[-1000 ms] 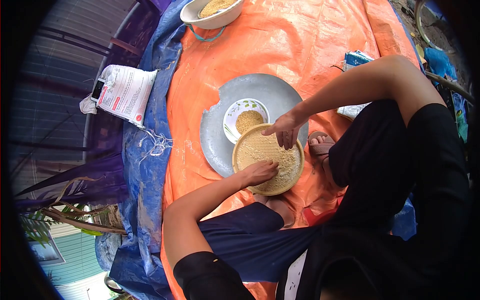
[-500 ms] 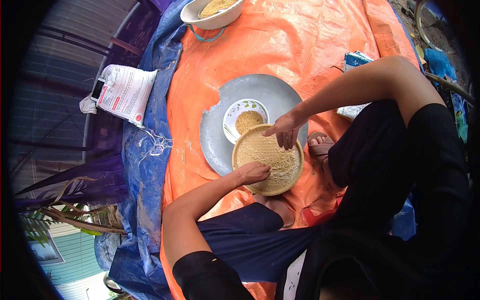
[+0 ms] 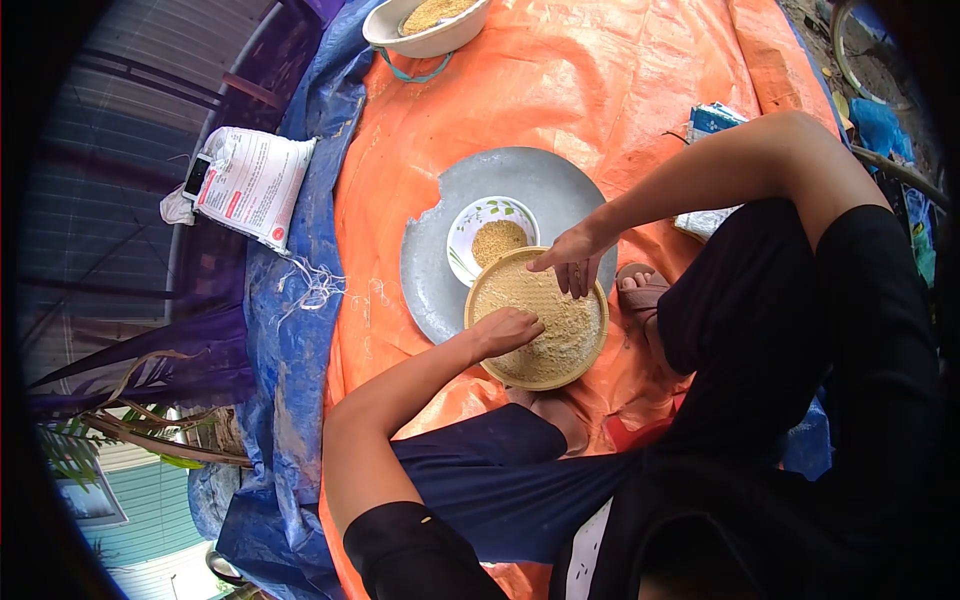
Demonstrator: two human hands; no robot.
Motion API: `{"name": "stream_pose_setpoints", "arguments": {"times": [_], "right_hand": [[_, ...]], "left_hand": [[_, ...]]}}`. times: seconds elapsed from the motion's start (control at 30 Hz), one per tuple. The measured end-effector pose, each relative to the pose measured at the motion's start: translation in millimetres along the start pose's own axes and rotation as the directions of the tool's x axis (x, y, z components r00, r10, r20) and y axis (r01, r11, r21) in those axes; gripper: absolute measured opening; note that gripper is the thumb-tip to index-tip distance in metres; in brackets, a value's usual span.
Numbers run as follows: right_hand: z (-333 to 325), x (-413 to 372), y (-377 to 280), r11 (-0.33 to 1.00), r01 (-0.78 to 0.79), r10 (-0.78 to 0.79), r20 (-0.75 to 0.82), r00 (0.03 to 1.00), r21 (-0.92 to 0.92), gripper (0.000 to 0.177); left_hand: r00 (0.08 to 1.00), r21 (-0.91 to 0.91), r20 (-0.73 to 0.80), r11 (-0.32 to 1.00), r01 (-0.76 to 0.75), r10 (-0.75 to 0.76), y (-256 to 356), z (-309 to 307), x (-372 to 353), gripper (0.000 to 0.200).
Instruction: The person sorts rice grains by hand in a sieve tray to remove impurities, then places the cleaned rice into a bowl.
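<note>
A round woven bamboo winnowing basket (image 3: 594, 352) lies in front of my feet, with its far side reaching over a metal tray. Pale grain and chaff (image 3: 560, 345) spread across it, thinner toward the far side. My left hand (image 3: 508, 331) is over the basket's near left part, its fingers curled together at the grain; what they hold is too small to make out. Above the far right part hangs my right hand (image 3: 575, 258), thumb apart and fingers pointing down, holding nothing visible. Against the basket's far rim stands a white leaf-patterned bowl (image 3: 463, 240) with golden grain (image 3: 497, 241).
The round grey metal tray (image 3: 425, 270) has a jagged edge and lies on an orange tarp (image 3: 560, 90). A white basin (image 3: 450, 38) of grain stands at the far end. To the left, a printed sack (image 3: 255, 185) carries a phone (image 3: 196, 177) beside loose white strings (image 3: 312, 287).
My left hand has moved slightly up and away from me across the grain, fingers still curled. My right hand stays almost in place over the basket.
</note>
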State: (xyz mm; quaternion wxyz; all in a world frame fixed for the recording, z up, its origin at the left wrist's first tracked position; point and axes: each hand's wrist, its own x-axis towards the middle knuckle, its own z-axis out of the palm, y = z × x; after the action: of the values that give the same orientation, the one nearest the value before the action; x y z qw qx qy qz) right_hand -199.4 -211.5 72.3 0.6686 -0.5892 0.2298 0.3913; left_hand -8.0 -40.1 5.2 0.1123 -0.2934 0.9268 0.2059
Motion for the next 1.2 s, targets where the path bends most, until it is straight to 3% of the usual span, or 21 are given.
{"name": "stream_pose_setpoints", "arguments": {"times": [1.2], "right_hand": [[0.7,-0.2,-3.8,1.0,-0.017,0.017,-0.024,1.0,-0.003,0.093]], "left_hand": [[0.999,0.035,0.047,0.999,0.015,-0.017,-2.2,0.1,-1.9,0.021]]}}
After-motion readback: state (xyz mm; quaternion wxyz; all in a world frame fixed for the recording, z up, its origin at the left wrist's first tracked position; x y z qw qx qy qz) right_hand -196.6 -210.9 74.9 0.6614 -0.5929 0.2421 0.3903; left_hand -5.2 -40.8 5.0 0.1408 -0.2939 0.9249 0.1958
